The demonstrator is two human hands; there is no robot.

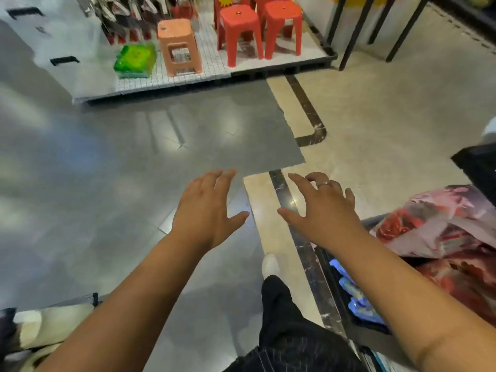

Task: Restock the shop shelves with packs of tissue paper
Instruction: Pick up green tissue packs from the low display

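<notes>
Fingers of the left hand (206, 210) and right hand (320, 210) are spread wide, holding nothing above the floor (94, 183); the green tissue pack (135, 60) lies well apart on the far display platform (268, 68).

Bright, even overhead light throws pale glare patches across the glossy grey floor (112, 162), while motion blur softens the left edge and wide-angle distortion bends the frame's borders.

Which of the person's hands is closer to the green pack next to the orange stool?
Left. The left hand hangs empty over the grey floor, below and right of the green pack on the platform. The right hand is empty too, further right, so farther away.
</notes>
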